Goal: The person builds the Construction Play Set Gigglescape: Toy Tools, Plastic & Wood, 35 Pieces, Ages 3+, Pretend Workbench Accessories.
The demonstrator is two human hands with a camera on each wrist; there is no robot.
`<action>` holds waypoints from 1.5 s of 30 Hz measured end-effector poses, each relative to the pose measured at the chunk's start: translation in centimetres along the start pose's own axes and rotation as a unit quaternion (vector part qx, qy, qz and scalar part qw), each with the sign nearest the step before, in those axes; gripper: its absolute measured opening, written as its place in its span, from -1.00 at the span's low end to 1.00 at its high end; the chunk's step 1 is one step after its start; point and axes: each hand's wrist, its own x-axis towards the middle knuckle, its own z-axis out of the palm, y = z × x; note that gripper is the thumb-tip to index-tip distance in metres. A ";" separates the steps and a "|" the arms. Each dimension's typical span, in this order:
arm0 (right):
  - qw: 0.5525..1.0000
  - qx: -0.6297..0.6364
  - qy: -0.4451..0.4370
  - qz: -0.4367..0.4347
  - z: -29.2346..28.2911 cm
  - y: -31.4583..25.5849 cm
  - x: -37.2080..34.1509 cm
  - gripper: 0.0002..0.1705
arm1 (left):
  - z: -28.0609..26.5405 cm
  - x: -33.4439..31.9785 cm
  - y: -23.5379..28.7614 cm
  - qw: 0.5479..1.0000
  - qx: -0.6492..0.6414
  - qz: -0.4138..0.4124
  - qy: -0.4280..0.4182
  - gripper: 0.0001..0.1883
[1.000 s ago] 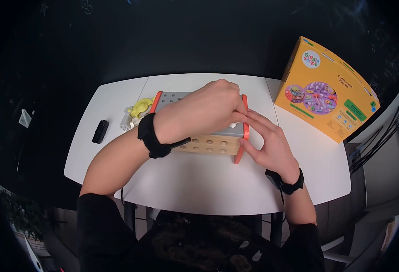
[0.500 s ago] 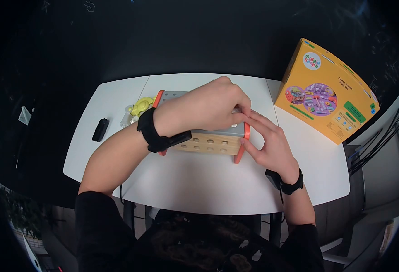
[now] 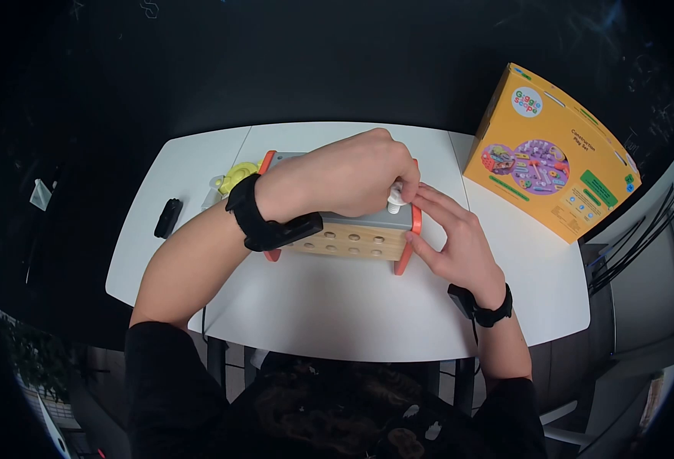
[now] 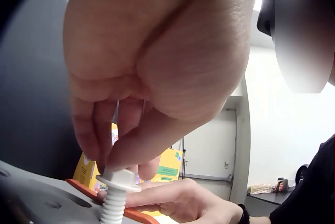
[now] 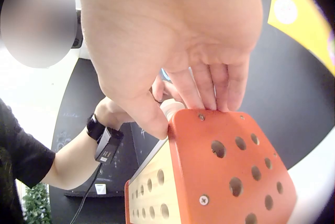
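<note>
Right hand (image 3: 455,241): fingers extended, touching the toy workbench (image 3: 352,243) at its right edge.
Left hand (image 3: 352,176): fingertips pinching the white plastic bolt (image 4: 116,195).
Bolt: near the workbench top's right edge, threads exposed.
Risk: tilt could jam it; slack bracing could let the workbench slide.

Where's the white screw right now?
Head view: the white screw is right of centre, at the fingertips of the left hand, near the right end of the grey top, beside the red panel.
</note>
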 end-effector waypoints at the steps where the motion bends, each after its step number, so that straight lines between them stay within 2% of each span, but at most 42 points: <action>1: 1.000 0.000 0.000 0.000 0.0 -0.1 0.0 -0.46 | -0.1 0.0 0.1 1.000 -0.013 -0.009 -0.015 -0.83; 5: 1.000 -0.001 -0.002 0.003 -0.1 0.0 0.0 -0.46 | -0.2 0.3 1.2 0.997 -0.063 -0.026 0.033 -0.92; 7: 1.000 -0.007 -0.001 -0.003 0.0 0.0 0.0 -0.46 | 0.0 0.3 1.8 0.992 0.093 -0.058 0.061 -0.90; 8: 1.000 -0.008 0.000 -0.001 -0.1 -0.1 0.0 -0.46 | 0.1 0.4 1.8 0.992 0.092 -0.059 0.062 -0.90; 10: 1.000 -0.009 -0.001 0.000 0.0 -0.1 0.0 -0.46 | 0.3 0.6 1.7 0.988 0.109 -0.108 -0.023 -0.84; 11: 1.000 -0.007 -0.003 0.000 0.0 0.0 0.0 -0.46 | 0.3 0.5 1.5 0.988 0.109 -0.108 -0.023 -0.84; 13: 1.000 -0.006 -0.004 0.001 0.0 0.0 0.0 -0.46 | 0.6 0.2 0.7 0.996 0.082 -0.013 0.015 -0.87; 14: 1.000 -0.003 -0.006 0.005 -0.1 0.0 -0.1 -0.45 | 0.7 0.1 0.3 0.997 0.081 -0.012 0.015 -0.87; 16: 1.000 -0.001 -0.007 0.008 -0.1 0.0 0.0 -0.45 | 0.4 0.0 0.2 0.997 0.055 0.049 0.023 -0.85; 17: 1.000 -0.001 -0.008 0.009 -0.1 0.0 0.0 -0.45 | 0.0 0.1 0.4 0.997 0.055 0.049 0.024 -0.85; 19: 1.000 0.000 -0.009 0.011 0.0 0.1 0.0 -0.45 | -0.9 0.2 1.2 0.998 -0.025 -0.021 -0.045 -0.81; 20: 1.000 -0.003 -0.005 0.007 0.1 0.2 -0.1 -0.45 | -0.4 0.3 0.7 0.998 -0.025 -0.021 -0.045 -0.81; 22: 1.000 -0.007 -0.001 0.003 0.1 0.2 -0.2 -0.45 | 0.4 0.6 0.2 0.990 0.011 0.099 0.099 -0.84; 23: 1.000 -0.007 -0.001 0.001 0.0 0.2 -0.1 -0.45 | 0.5 0.6 0.5 0.990 0.011 0.100 0.099 -0.84; 25: 1.000 -0.007 -0.002 -0.002 0.0 0.1 -0.1 -0.45 | 0.4 0.5 1.6 0.986 0.153 -0.067 0.006 -0.85; 29: 1.000 -0.003 -0.002 -0.003 0.0 0.1 0.0 -0.45 | 0.5 0.5 1.7 0.981 0.175 -0.084 -0.022 -0.81; 31: 1.000 -0.004 -0.001 -0.004 0.1 0.2 -0.1 -0.45 | 0.6 0.3 0.9 0.994 0.093 -0.054 -0.005 -0.86; 32: 1.000 -0.004 -0.002 -0.003 0.1 0.3 -0.1 -0.45 | 0.5 0.2 0.6 0.994 0.092 -0.053 -0.006 -0.86; 34: 1.000 -0.004 -0.002 -0.002 0.0 0.3 -0.1 -0.45 | 0.3 0.1 0.2 0.999 0.035 0.009 0.002 -0.91; 38: 1.000 0.007 -0.009 0.008 -0.1 0.1 0.0 -0.45 | -0.1 0.1 -0.1 0.998 0.018 0.054 -0.020 -0.84; 40: 1.000 0.011 -0.010 0.012 -0.1 0.0 0.0 -0.45 | -0.6 0.2 0.4 0.997 -0.040 0.004 -0.058 -0.85; 41: 1.000 0.008 -0.008 0.008 -0.1 0.1 0.0 -0.46 | -0.3 0.3 0.4 0.997 -0.040 0.004 -0.058 -0.85; 43: 1.000 0.003 -0.004 0.003 -0.1 0.1 -0.1 -0.46 | 0.6 0.2 1.3 0.996 0.052 -0.017 0.077 -0.93; 44: 1.000 0.001 -0.007 0.006 -0.1 0.2 -0.1 -0.46 | 0.6 0.3 1.9 0.995 0.052 -0.017 0.078 -0.93; 45: 1.000 -0.002 -0.011 0.008 -0.1 0.2 -0.1 -0.46 | 0.5 0.5 2.7 0.990 0.112 -0.089 0.011 -0.92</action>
